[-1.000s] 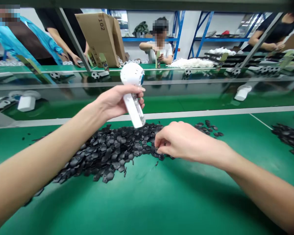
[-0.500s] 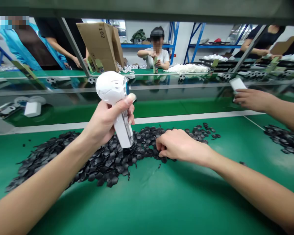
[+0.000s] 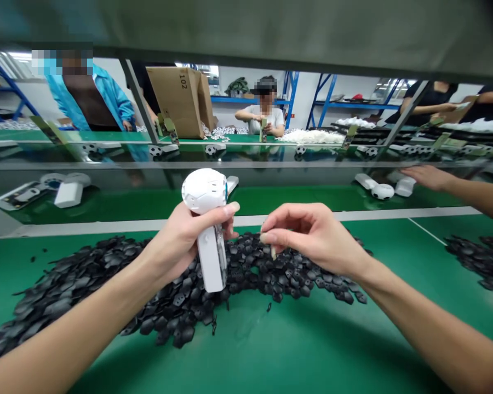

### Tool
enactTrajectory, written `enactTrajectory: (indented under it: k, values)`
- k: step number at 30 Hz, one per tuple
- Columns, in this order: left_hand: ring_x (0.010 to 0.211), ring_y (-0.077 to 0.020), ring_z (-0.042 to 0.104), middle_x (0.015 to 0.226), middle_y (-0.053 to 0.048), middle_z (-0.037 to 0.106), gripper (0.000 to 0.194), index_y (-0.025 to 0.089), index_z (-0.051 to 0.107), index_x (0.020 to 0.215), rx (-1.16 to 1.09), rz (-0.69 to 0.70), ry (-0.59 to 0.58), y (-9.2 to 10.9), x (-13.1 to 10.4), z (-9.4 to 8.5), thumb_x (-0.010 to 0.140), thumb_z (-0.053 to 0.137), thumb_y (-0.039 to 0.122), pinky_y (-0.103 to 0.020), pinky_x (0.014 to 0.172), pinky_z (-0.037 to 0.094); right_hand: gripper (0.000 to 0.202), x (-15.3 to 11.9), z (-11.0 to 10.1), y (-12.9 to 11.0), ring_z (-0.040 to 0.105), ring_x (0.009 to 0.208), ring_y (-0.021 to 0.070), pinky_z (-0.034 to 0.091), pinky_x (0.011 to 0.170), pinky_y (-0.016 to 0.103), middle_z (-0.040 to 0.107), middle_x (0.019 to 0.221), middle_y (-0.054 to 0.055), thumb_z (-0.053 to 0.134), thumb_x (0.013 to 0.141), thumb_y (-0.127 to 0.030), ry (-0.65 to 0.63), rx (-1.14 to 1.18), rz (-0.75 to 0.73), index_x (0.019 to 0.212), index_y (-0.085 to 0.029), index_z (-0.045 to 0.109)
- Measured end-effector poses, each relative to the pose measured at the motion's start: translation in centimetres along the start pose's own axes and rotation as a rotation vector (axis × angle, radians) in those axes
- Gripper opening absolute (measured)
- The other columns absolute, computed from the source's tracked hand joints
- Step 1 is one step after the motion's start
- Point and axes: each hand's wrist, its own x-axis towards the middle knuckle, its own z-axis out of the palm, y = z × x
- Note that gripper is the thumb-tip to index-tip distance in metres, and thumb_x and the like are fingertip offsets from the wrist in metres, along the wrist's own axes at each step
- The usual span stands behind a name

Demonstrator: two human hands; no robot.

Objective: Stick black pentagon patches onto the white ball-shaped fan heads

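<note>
My left hand [image 3: 189, 235] is closed round a white plastic housing [image 3: 205, 191] with a round head and a straight handle. It is held upright, with its open inner side to the right and a bit of blue at the head. My right hand [image 3: 308, 232] is raised to the right of the housing, apart from it, thumb and fingertips pinched together. Whatever sits in that pinch is too small or hidden to make out. Below both hands spreads a pile of small flat black plastic pieces [image 3: 176, 295] on the green tabletop [image 3: 279, 350].
Past a white ledge runs a green belt [image 3: 291, 202] carrying more white housings [image 3: 69, 191]. A co-worker's hand [image 3: 429, 178] reaches to housings at the right. Another black pile [image 3: 480, 257] lies nearby. Behind stand a cardboard box [image 3: 172, 104] and people; a grey overhang [image 3: 246, 38] crosses above.
My right hand has risen from the black pile toward the housing. The view has tilted up. At the right, the co-worker's housing now rests on the belt.
</note>
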Motion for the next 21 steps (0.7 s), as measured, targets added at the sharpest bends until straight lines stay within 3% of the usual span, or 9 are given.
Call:
enactTrajectory:
  k: [3,7,12,17,21]
  values:
    - [0.064,-0.0141,0.064,0.070,0.000,0.064,0.038,0.017,0.072,0.080,-0.020,-0.024,0.032,-0.2,0.1,-0.2,0.069,0.097,0.043,-0.022,0.063,0.059,0.007,-0.3,0.7,-0.3,0.075,0.074,0.0121,0.060,0.067,0.015,0.080,0.086,0.000,0.085,0.089,-0.019,0.082,-0.108,-0.163,0.094,-0.017,0.080]
    - [0.064,-0.0135,0.062,0.070,0.001,0.062,0.041,0.017,0.071,0.078,-0.023,-0.044,0.061,-0.1,0.0,-0.3,0.067,0.098,0.045,-0.021,0.063,0.057,0.010,-0.4,1.0,-0.2,0.077,0.081,0.0117,0.063,0.075,0.014,0.081,0.095,0.002,0.084,0.090,-0.010,0.086,-0.214,-0.375,0.099,-0.015,0.083]
    - [0.065,-0.0150,0.061,0.068,0.000,0.061,0.044,0.017,0.071,0.081,-0.008,-0.073,0.072,0.3,-0.2,0.0,0.064,0.099,0.046,-0.022,0.063,0.055,0.020,-0.3,0.9,0.1,0.080,0.089,0.0151,0.066,0.082,0.018,0.082,0.101,0.003,0.081,0.093,-0.010,0.088,-0.166,-0.380,0.112,-0.016,0.083]
    - [0.065,-0.0140,0.056,0.067,0.000,0.057,0.047,0.017,0.066,0.071,0.020,-0.078,0.057,0.1,-0.3,0.2,0.063,0.099,0.050,-0.022,0.065,0.054,0.013,-0.2,0.8,-0.1,0.081,0.085,0.0198,0.068,0.079,0.026,0.082,0.097,0.002,0.080,0.093,-0.014,0.147,-0.182,-0.352,0.103,-0.020,0.086]
    - [0.063,-0.0140,0.053,0.063,0.001,0.053,0.053,0.018,0.061,0.067,0.025,-0.103,0.026,-0.9,-0.4,0.3,0.070,0.093,0.060,-0.023,0.063,0.051,0.008,0.0,0.7,-0.2,0.080,0.093,0.0211,0.068,0.086,0.030,0.082,0.100,0.003,0.079,0.095,-0.019,0.208,-0.159,-0.389,0.096,-0.022,0.086]
